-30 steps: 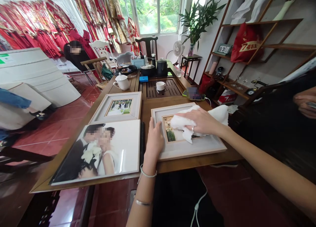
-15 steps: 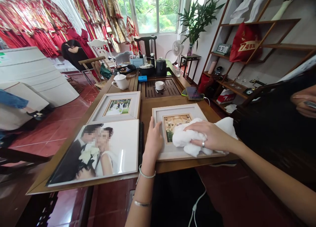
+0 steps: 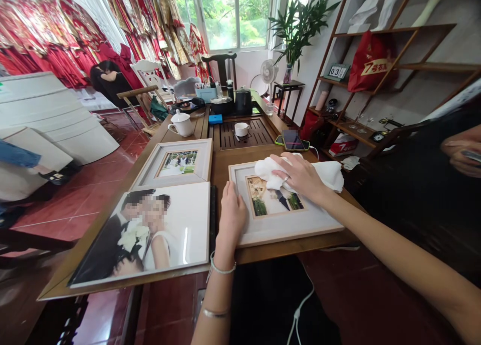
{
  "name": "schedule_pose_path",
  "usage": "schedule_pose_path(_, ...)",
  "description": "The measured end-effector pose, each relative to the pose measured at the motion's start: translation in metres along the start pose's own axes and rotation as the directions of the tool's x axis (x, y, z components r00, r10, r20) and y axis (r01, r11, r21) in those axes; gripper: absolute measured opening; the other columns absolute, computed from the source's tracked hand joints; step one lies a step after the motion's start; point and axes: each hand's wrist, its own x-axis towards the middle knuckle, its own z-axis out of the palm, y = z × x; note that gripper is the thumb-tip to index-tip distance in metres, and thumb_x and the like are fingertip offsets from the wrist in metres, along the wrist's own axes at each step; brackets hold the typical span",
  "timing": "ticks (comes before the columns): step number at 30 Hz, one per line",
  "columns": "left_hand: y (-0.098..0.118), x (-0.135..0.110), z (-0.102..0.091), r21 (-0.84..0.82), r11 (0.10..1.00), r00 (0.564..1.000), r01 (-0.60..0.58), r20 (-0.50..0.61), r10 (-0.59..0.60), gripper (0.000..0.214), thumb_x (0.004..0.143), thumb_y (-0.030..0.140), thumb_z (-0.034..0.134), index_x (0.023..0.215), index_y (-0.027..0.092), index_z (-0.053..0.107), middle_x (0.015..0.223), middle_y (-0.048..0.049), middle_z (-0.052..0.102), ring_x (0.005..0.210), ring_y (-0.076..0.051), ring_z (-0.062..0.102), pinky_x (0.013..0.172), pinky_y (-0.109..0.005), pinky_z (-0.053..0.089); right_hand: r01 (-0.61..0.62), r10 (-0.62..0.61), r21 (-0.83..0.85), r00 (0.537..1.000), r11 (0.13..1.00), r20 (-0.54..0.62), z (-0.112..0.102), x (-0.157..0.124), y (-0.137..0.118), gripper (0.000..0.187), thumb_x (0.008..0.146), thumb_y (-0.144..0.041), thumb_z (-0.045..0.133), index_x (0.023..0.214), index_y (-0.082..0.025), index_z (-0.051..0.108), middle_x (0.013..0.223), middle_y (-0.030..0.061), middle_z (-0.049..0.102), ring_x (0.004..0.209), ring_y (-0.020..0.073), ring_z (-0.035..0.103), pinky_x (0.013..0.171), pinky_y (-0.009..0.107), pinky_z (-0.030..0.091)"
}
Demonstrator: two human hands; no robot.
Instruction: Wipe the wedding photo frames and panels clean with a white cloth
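A framed photo [image 3: 319,220] with a pale wooden edge and light mat lies on the wooden table [image 3: 263,255]. My left hand [image 3: 232,212] grips its left side, thumb on top and fingers along the edge. My right hand [image 3: 300,177] is closed over a bunched white cloth [image 3: 326,174] and presses it on the upper part of the glass. The cloth hides the top of the picture inside. To the left lie a large print of a couple [image 3: 176,230] and, behind it, a second framed photo [image 3: 150,167].
Behind the frames are a white lidded cup [image 3: 181,124], a slatted tea tray [image 3: 259,134] with a small white cup [image 3: 241,129], and phones [image 3: 293,140] with a cable. At the right another person's hands [image 3: 464,149] hold something small. Shelves [image 3: 394,34] stand beyond.
My right hand has slid the white cloth up and away from me across the glass, uncovering the lower picture. My left hand stays on the frame's left side.
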Motion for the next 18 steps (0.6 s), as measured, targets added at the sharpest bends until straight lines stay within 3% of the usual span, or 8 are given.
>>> schedule_pose_path(3,0.003,0.002,-0.002,0.029,0.999,1.000,0.031,-0.005,-0.031,0.049,0.086,0.013,0.047,0.135,0.007,0.049,0.141,-0.0224,0.051,0.136,-0.030,0.045,0.116,-0.047,0.032,0.071,-0.071,-0.003,0.995,0.997,0.070,0.001,0.005,-0.001,0.048,0.098,-0.048,0.037,0.139,-0.025,0.047,0.129,0.0131,0.057,0.108,0.0310,0.054,0.089,0.044,0.042)
schedule_pose_path(8,0.004,0.005,-0.004,-0.014,0.995,0.995,0.096,-0.027,-0.096,0.045,0.089,0.018,0.047,0.133,0.008,0.052,0.139,-0.0214,0.055,0.131,-0.030,0.051,0.114,-0.046,0.037,0.183,-0.203,0.124,0.964,0.975,0.174,-0.005,0.008,-0.006,0.076,0.082,-0.056,0.061,0.147,-0.024,0.036,0.145,0.0149,0.046,0.125,0.0353,0.047,0.097,0.049,0.040)
schedule_pose_path(13,0.001,0.006,-0.003,-0.033,0.998,0.998,0.055,-0.034,-0.056,0.045,0.088,0.016,0.047,0.132,0.010,0.053,0.137,-0.0197,0.057,0.131,-0.029,0.051,0.113,-0.045,0.037,0.188,-0.251,0.273,0.944,0.943,0.215,-0.012,0.004,-0.027,0.070,0.084,-0.043,0.060,0.146,-0.021,0.037,0.141,0.0127,0.053,0.119,0.0336,0.054,0.096,0.048,0.041)
schedule_pose_path(18,0.000,0.003,-0.003,0.035,0.999,1.000,-0.002,0.006,0.002,0.052,0.084,0.008,0.044,0.135,0.006,0.048,0.141,-0.0238,0.050,0.136,-0.031,0.045,0.114,-0.047,0.035,0.257,-0.364,0.419,0.910,0.871,0.199,-0.026,-0.013,-0.049,0.056,0.084,-0.039,0.061,0.137,-0.023,0.051,0.137,0.0095,0.058,0.118,0.0303,0.056,0.098,0.047,0.042)
